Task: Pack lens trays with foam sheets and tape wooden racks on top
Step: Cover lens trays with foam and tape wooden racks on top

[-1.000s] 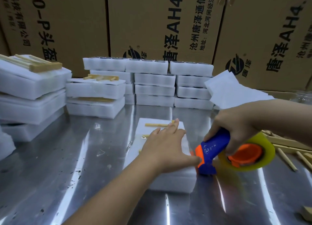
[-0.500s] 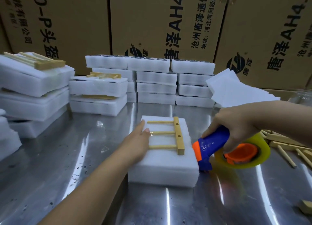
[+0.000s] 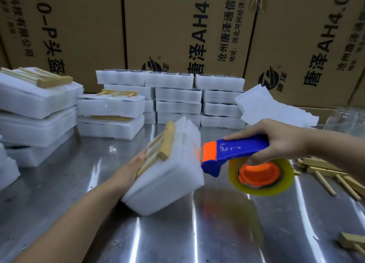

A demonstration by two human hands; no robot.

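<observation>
**Pack tipped up, tape gun beside it**

The foam pack (image 3: 173,179) stands tilted at the middle of the table (image 3: 177,235), its rack (image 3: 161,146) facing 10 o'clock; the left hand (image 3: 135,169) presses flat on the rack, fingers straight; at the pack's 3 o'clock the right hand (image 3: 276,138) curls round the tape gun (image 3: 237,150), its orange nose just beside the foam; more packs (image 3: 177,96) are stacked at 12 o'clock.

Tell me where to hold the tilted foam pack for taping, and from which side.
From the left, probably: flat palm across the wooden rack, as the left hand does. The foam pack stands tipped on one edge, rack facing left, so pressing there pins the rack and leaves the right face free for the tape dispenser.
</observation>
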